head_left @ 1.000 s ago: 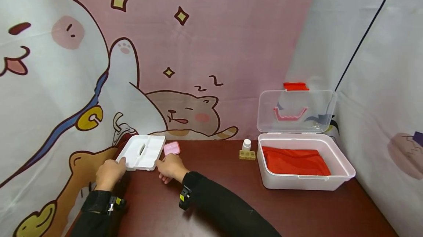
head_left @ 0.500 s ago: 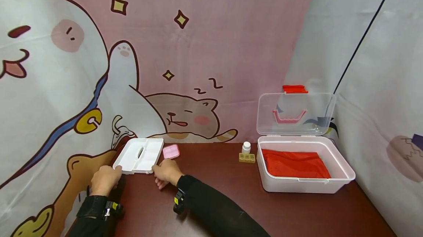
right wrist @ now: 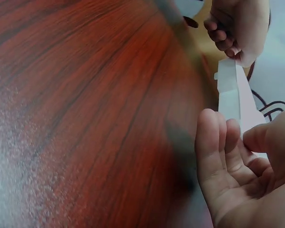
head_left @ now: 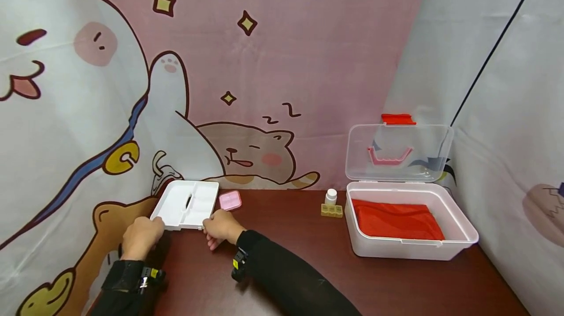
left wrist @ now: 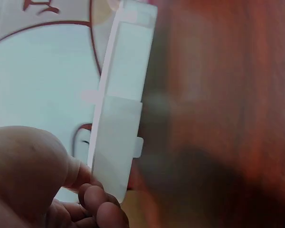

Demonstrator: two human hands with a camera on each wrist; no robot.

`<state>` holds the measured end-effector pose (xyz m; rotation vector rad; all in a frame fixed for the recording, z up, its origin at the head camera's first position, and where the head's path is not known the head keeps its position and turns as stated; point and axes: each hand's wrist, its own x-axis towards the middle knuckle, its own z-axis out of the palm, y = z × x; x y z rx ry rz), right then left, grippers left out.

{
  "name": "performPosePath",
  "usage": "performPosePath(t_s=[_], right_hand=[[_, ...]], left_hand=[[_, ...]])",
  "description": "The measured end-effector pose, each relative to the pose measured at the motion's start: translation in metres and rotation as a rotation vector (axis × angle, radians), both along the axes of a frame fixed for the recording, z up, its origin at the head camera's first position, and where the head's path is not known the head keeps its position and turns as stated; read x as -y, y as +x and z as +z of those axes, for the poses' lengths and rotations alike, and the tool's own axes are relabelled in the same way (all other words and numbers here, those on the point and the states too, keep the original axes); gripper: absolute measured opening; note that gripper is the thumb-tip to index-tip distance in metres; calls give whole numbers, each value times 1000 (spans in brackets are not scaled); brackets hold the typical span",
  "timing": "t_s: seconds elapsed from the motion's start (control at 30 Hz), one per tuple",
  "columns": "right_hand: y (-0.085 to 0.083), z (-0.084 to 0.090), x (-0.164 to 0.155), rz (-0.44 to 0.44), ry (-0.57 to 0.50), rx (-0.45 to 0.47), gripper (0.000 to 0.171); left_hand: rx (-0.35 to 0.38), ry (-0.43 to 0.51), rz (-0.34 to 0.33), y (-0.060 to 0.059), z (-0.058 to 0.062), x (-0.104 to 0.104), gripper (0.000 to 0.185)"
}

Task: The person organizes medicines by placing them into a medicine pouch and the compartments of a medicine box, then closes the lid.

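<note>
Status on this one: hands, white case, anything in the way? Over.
Left hand pinching white case at near left corner. Right hand pinching near right corner. Small pink case just right of white case; nothing seen in the way.

Left grip (head_left: 142, 237) and right grip (head_left: 223, 228) both pinch — arms (head_left: 299, 272) stretched forward.

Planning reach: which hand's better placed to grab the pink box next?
Likely the right hand: it's nearer the pink box, pinching the right corner of the white case; the left hand grips its left corner.
</note>
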<state>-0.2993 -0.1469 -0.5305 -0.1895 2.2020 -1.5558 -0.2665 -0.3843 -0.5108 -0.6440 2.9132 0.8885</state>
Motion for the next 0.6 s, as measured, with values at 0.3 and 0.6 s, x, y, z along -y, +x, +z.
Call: performPosePath(t_s=[0.3,0.6], right_hand=[[9,16,-33,-76,-66,-85,35],[8,35,-118,-71,64,-244,38]], left_hand=[[-19,-30,-115,11,30,-21,66],[-91,-10,-246,15,45,-84,55]])
